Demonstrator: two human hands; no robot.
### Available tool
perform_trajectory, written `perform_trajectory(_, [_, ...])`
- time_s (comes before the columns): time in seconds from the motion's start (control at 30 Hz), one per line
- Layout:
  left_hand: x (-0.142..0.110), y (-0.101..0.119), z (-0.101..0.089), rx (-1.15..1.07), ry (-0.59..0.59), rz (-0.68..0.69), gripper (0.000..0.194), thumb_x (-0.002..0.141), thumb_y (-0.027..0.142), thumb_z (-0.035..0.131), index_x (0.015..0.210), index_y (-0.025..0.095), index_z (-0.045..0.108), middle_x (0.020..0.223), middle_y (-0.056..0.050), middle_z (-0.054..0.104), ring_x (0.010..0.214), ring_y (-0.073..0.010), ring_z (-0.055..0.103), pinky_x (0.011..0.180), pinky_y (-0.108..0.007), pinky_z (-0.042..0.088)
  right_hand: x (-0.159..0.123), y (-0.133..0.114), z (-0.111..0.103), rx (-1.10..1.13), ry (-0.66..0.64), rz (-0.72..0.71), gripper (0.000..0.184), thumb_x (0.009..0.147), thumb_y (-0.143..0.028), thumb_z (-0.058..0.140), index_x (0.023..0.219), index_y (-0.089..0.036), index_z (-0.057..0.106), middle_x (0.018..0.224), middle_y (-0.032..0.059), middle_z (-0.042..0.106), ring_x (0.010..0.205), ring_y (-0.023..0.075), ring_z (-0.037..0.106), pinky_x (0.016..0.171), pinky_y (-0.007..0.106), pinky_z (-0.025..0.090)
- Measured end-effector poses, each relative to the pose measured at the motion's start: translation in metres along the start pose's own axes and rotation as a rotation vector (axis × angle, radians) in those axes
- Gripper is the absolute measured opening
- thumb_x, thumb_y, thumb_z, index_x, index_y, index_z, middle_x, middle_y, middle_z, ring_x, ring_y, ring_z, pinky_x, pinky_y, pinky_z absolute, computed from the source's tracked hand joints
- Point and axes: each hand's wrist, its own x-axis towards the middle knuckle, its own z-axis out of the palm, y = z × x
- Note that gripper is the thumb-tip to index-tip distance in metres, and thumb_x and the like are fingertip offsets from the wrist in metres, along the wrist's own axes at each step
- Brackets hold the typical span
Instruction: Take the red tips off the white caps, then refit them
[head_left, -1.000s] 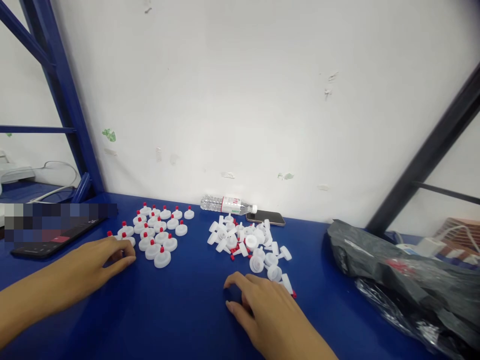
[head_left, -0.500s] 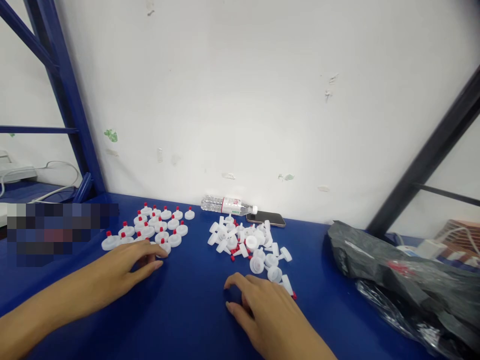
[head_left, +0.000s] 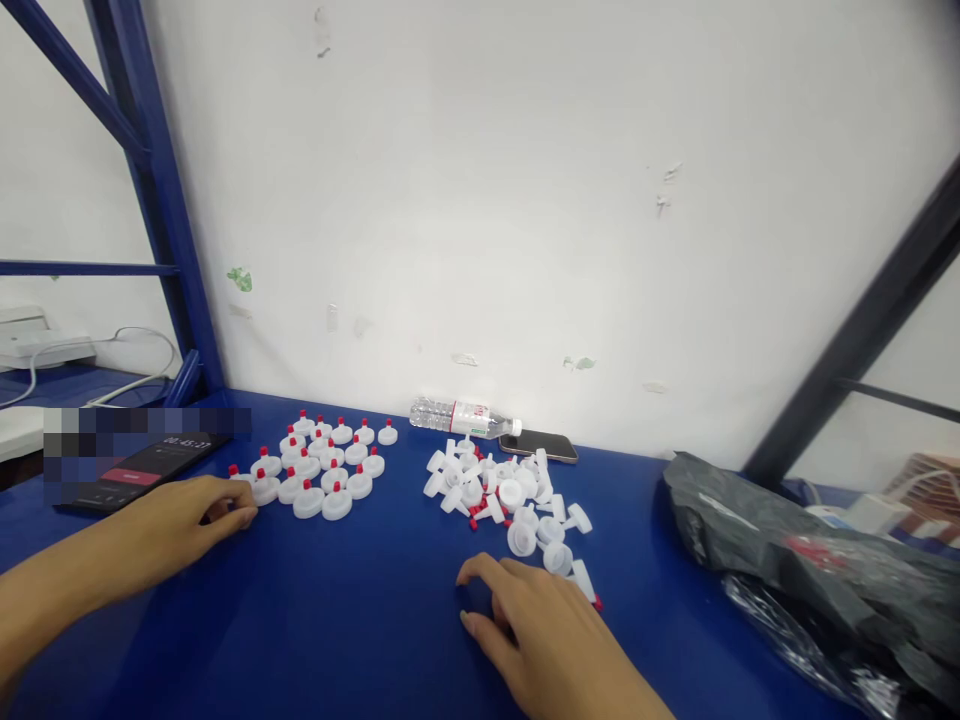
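Several white plastic nozzle caps with red tips [head_left: 337, 503] stand upright in a loose group at the left of the blue table. My left hand [head_left: 196, 515] is at the group's front left corner, fingers loosely bent, thumb a little apart, nothing visible between them. It partly hides a cap [head_left: 235, 474] there. Right of centre lies a jumbled pile of loose white nozzle caps [head_left: 511, 493], with small red tips [head_left: 482, 512] among them. In front of this pile my right hand [head_left: 536, 625] rests with thumb and index finger apart, holding nothing.
A water bottle [head_left: 469, 418] lies by the wall, with a phone [head_left: 544, 445] beside it. Another phone [head_left: 127, 475], showing a timer, is at the left behind my forearm. A dark grey plastic bag [head_left: 787, 550] covers the right side. Blue table surface [head_left: 360, 610] lies between my hands.
My left hand has moved left, away from a cap at the group's front right, which now stands free. My right hand has barely moved. The view has shifted slightly.
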Motion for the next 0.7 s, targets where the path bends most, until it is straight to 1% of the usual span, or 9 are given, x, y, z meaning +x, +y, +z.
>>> perform_trajectory(0.07, [0.007,0.003,0.0,-0.029,-0.046,0.0,0.038,0.088,0.05,0.048,0.079,0.022,0.072,0.077,-0.002,0.075,0.078,-0.0242,0.067,0.075,-0.03,0.044,0.0,0.001,0.001,0.003,0.005,-0.01,0.031,0.099,-0.023,0.065,0.127,-0.038,0.066,0.097,-0.0018,0.076,0.095,0.0262,0.075,0.077,0.032,0.044])
perform_trajectory(0.17, [0.013,0.003,-0.002,-0.056,-0.047,-0.016,0.038,0.088,0.049,0.051,0.093,0.021,0.077,0.088,-0.001,0.079,0.09,-0.0257,0.07,0.084,-0.029,0.046,0.001,0.001,0.001,0.008,0.005,-0.013,0.032,0.099,-0.023,0.065,0.128,-0.038,0.066,0.095,-0.0021,0.076,0.095,0.0258,0.075,0.076,0.032,0.044])
perform_trajectory(0.23, [0.014,0.0,-0.005,-0.056,-0.051,-0.027,0.039,0.089,0.049,0.05,0.097,0.021,0.077,0.091,-0.002,0.08,0.093,-0.0269,0.07,0.086,-0.03,0.047,0.001,0.001,-0.001,0.007,0.001,-0.005,0.032,0.1,-0.023,0.064,0.129,-0.038,0.066,0.097,-0.0016,0.076,0.097,0.0258,0.075,0.077,0.032,0.044])
perform_trajectory(0.3, [0.013,-0.002,-0.01,-0.051,-0.088,-0.037,0.041,0.091,0.051,0.05,0.101,0.021,0.077,0.095,-0.002,0.081,0.096,-0.0284,0.071,0.088,-0.032,0.047,0.0,0.0,-0.002,-0.001,-0.013,0.009,0.032,0.101,-0.024,0.064,0.129,-0.038,0.065,0.099,-0.0011,0.077,0.098,0.0261,0.074,0.077,0.032,0.044])
perform_trajectory(0.37, [0.012,-0.002,-0.014,-0.047,-0.113,-0.043,0.043,0.092,0.052,0.05,0.104,0.02,0.077,0.102,-0.003,0.082,0.102,-0.0301,0.071,0.091,-0.033,0.047,-0.001,-0.001,-0.004,-0.009,-0.022,0.015,0.031,0.102,-0.024,0.064,0.129,-0.038,0.065,0.101,-0.0008,0.077,0.099,0.0266,0.074,0.077,0.032,0.044])
perform_trajectory(0.43, [0.012,-0.001,-0.015,-0.051,-0.112,-0.042,0.045,0.092,0.052,0.051,0.107,0.019,0.077,0.108,-0.003,0.082,0.108,-0.0313,0.07,0.094,-0.033,0.047,-0.002,-0.002,-0.004,-0.006,-0.019,0.009,0.031,0.101,-0.023,0.064,0.129,-0.038,0.065,0.103,-0.0008,0.077,0.099,0.0268,0.075,0.077,0.032,0.044])
perform_trajectory(0.5, [0.013,0.001,-0.013,-0.066,-0.089,-0.032,0.046,0.092,0.053,0.051,0.108,0.02,0.078,0.109,-0.003,0.082,0.109,-0.0313,0.07,0.095,-0.033,0.047,-0.002,-0.002,-0.003,0.001,-0.011,0.002,0.031,0.101,-0.023,0.065,0.129,-0.037,0.065,0.106,-0.0008,0.078,0.1,0.0268,0.075,0.077,0.032,0.044])
perform_trajectory(0.6, [0.014,0.003,-0.009,-0.085,-0.051,-0.011,0.047,0.091,0.053,0.051,0.109,0.02,0.079,0.109,-0.003,0.082,0.108,-0.0308,0.07,0.094,-0.033,0.047,-0.001,-0.002,-0.002,0.006,-0.007,0.007,0.032,0.1,-0.024,0.065,0.129,-0.038,0.066,0.103,-0.0013,0.078,0.097,0.026,0.075,0.076,0.032,0.044])
perform_trajectory(0.7, [0.013,0.005,-0.007,-0.065,-0.051,-0.01,0.045,0.093,0.054,0.049,0.102,0.021,0.079,0.101,-0.002,0.081,0.1,-0.0287,0.07,0.09,-0.032,0.047,0.0,-0.001,-0.002,0.01,-0.004,0.005,0.031,0.101,-0.024,0.065,0.128,-0.038,0.066,0.099,-0.0018,0.077,0.095,0.0259,0.075,0.075,0.032,0.043])
